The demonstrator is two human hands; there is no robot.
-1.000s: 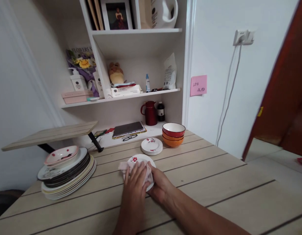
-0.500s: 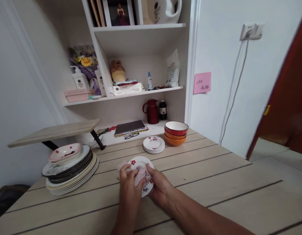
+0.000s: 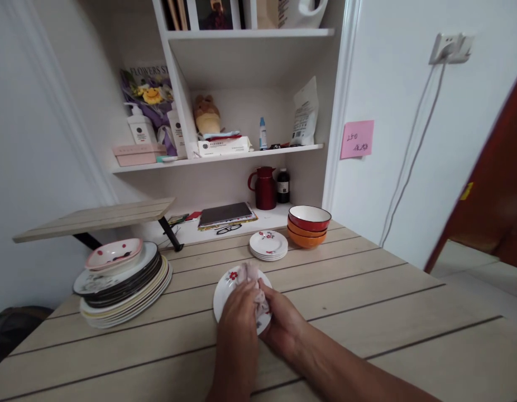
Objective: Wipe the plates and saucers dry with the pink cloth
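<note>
Because your right hand (image 3: 281,321) comes in from the near right side of the plate (image 3: 225,293), its thumb over the rim and the rest of it reaching underneath, it probably serves as the steady grip, leaving most of the upper face free for your left hand (image 3: 237,310). That left hand lies palm down, its fingers close together and bent over the bunched cloth (image 3: 249,272), pressing it onto the plate; part of the cloth pokes out beyond the fingertips, and more bulges toward your right thumb. The right thumb looks pinched down at the rim, but you cannot tell how the fingers beneath are set, since the plate hides them. The plate is in front of you over the near part of the table (image 3: 367,324), face up; whether its underside touches the wood cannot be told. Straight beyond it sit the small plates (image 3: 268,245), neatly piled and with similar red flowers, likely grouped by size so that the pile is level. Just beside them on the right, the bowls (image 3: 307,228) are nested, which saves room. Well to the left, the big plates (image 3: 124,298) rise in a stack, wider ones carrying the dish (image 3: 114,255) on top, presumably for balance, near the leg of the riser (image 3: 95,218). That leaves your elbows a wide stretch of wood.
</note>
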